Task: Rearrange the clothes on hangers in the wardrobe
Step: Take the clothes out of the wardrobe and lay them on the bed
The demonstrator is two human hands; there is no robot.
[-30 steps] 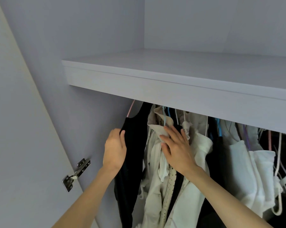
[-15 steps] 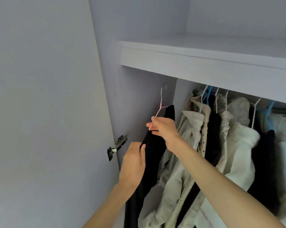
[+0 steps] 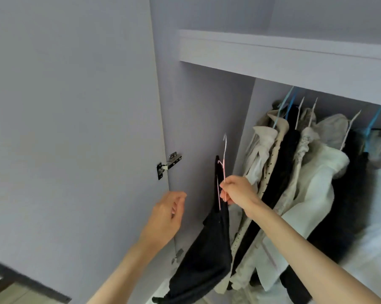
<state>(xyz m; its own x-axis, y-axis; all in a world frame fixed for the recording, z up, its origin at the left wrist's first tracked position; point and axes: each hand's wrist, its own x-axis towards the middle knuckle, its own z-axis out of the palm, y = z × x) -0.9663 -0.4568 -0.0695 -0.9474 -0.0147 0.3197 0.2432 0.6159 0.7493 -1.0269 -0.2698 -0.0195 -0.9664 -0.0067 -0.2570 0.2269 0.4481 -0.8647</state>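
Our right hand [image 3: 235,189] grips the pink wire hanger [image 3: 223,170] carrying the black garment [image 3: 207,255], held just left of the hanging clothes [image 3: 295,172]. Our left hand [image 3: 166,218] hangs loosely curled, holding nothing, near the door hinge [image 3: 168,164].

Pink hanger [image 3: 224,163], black garment [image 3: 207,255]; cream dotted garment [image 3: 270,163]; blue hangers [image 3: 282,106]; lilac door [image 3: 75,128].

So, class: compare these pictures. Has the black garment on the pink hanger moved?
Yes. The black garment has come off the rail and down, its pink hanger hook now well below the shelf, held by the right hand.
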